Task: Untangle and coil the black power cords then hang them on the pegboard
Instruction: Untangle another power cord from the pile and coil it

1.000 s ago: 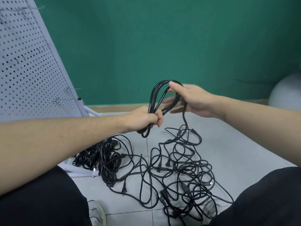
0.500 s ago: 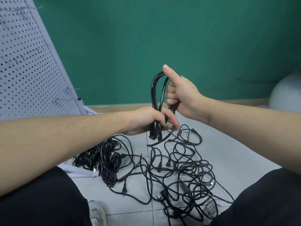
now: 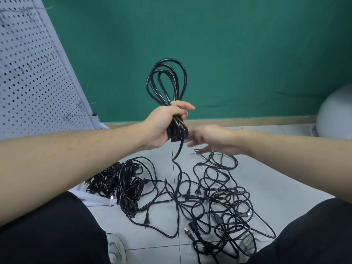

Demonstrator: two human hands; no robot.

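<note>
A coiled black cord (image 3: 166,82) is now standing upright in the left hand (image 3: 163,124), gripped at its base; the right hand (image 3: 209,140) has let go, fingers spreading just beside it, above the tangle (image 3: 209,197) on the floor, pegboard (image 3: 34,73) left

A makeshift workroom is showing: a white perforated metal pegboard (image 3: 28,77) is leaning near a plain green wall (image 3: 228,44), above a pale tiled floor (image 3: 276,168).
</note>
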